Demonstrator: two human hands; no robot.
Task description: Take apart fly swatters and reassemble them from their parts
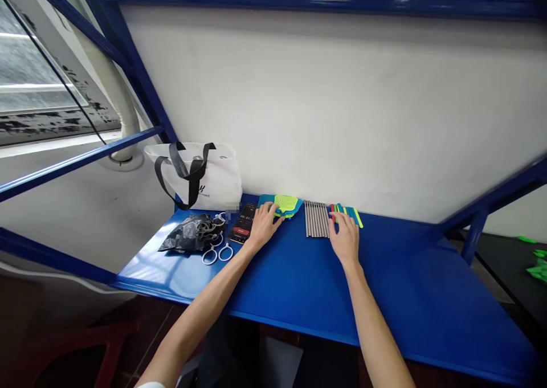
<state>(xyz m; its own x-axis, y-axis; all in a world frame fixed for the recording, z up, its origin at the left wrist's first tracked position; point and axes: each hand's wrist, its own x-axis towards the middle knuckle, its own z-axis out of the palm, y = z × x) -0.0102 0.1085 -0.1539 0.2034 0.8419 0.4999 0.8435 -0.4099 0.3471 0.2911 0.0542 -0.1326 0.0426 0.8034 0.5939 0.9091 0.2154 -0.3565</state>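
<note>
Landmark: the row of metal rods (317, 220), side by side on the blue table (405, 285).

Far left of the rods, a window (38, 63) and blue frame bars (143, 80). Nearer, still left of them, a white tote bag (213, 177) with black handles stands upright against the wall. In front of it, well left of the rods, lies a crumpled black plastic bag (182, 235), grey loops showing at its mouth; white rings (225, 252) lie beside it.

Next, a phone (243, 223), its screen showing a timer and a red button. The left hand (264, 225) is between phone and rods, palm down, fingers slightly spread, thumb held out to the side. Its fingertips are at a yellow-green mesh piece (285, 202) on teal pieces (266, 199), just left of the rods' far ends; contact unclear.

The right hand (345, 239) is just right of the rods, fingers bent and slightly apart above coloured sticks (351, 212); cannot tell whether it pinches one. These sticks, red, green, blue and yellow, lie immediately right of the rods. Well right of the rods, green items (539, 267) on a dark surface (504, 262).
</note>
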